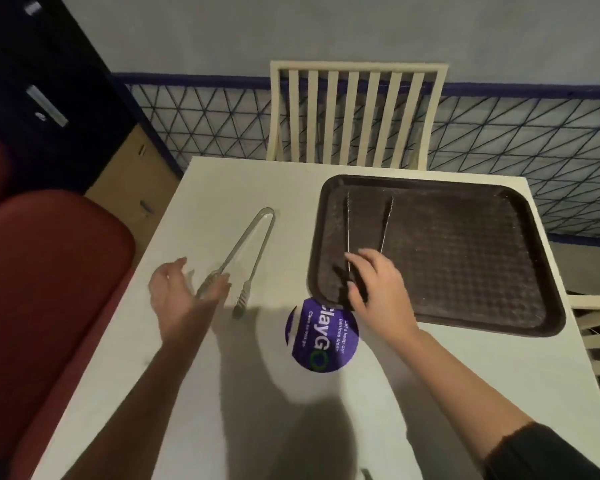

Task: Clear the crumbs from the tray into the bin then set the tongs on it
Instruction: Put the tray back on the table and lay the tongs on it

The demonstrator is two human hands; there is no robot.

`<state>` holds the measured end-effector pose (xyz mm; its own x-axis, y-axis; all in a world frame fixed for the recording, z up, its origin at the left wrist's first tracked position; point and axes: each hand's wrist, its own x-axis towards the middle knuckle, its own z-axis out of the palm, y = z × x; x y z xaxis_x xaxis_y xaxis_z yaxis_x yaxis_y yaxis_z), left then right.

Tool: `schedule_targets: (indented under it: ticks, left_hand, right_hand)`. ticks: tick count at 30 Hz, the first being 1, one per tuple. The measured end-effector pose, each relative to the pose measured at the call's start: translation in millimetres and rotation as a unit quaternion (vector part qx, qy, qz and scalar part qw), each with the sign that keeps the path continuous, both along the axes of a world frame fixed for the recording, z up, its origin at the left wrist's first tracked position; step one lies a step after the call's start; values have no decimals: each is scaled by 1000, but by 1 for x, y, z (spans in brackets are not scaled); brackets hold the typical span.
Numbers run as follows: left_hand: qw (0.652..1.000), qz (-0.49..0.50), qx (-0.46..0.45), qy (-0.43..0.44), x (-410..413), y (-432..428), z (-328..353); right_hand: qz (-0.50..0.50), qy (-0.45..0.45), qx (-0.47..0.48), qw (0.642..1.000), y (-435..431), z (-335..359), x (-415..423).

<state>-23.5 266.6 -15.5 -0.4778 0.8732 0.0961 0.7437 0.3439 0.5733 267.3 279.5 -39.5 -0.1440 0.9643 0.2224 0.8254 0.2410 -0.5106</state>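
Evidently I'm on the last step: slim wire tongs (348, 226) lie on the dark brown plastic tray (465, 271), centre right. My right hand (378, 292) curls over their near end; gripping or released, I can't tell. My left hand (184, 292), fingers relaxed, is beside broader steel tongs (236, 245) on the white surface (222, 410); those likely need lifting across next.

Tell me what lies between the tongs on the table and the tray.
Head view: only bare tabletop separates those tongs from the tray; the purple sticker sits nearer the person.
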Motion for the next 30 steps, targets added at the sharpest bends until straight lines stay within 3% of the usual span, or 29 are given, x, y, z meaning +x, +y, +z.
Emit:
schedule_targets:
  ticks: [3,6,12,15,23,30]
  left_hand:
    - [994,-27,-79,68,-49,-10,-16]
    - [955,-114,-220,161,-69,-19,-45]
    - [949,-162,-185,199,-76,-33,-61]
    - [945,-174,-194,196,-76,-30,-64]
    - [940,-189,-201,199,-87,-30,-70]
    - [942,-200,-198,185,-95,-32,-74]
  right_hand:
    - [124,-51,-21,991,26,8,-58]
    - [183,-130,-59,973,51,15,-109]
    - [243,-375,-85,891,84,16,-166]
    - [264,-451,-82,849,94,11,-179]
    - [279,-512,-45,811,112,14,-202]
    - [218,-436,-71,870,92,25,-172]
